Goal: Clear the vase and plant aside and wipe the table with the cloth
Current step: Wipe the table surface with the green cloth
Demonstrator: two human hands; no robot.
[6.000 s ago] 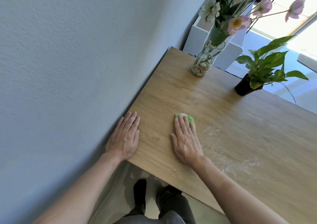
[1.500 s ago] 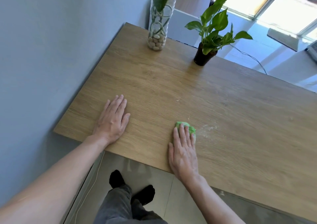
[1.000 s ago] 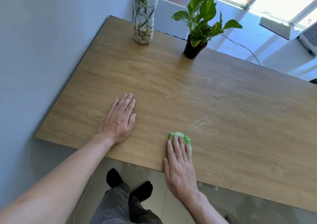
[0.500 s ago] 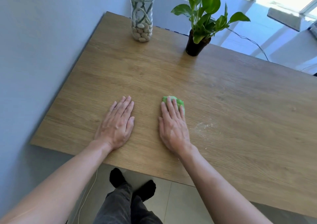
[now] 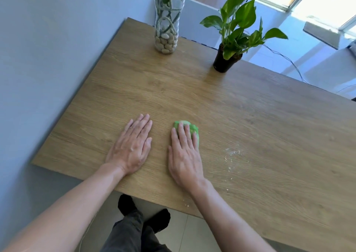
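The right hand (image 5: 185, 153) is pressing straight, flat fingers (image 5: 182, 134) on the green cloth (image 5: 189, 129); the left hand (image 5: 133, 145) is lying flat beside it, holding nothing, bracing on the worktop (image 5: 250, 116). Wiping is under way. White crumbs (image 5: 232, 153) are lying just right of the cloth, so the next stroke likely goes there. The vase (image 5: 167, 30) and plant (image 5: 229, 45) are standing at the far edge.

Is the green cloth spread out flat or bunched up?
Bunched up. The green cloth shows as a small wad under the straight fingers of the right hand pressing it on the table.
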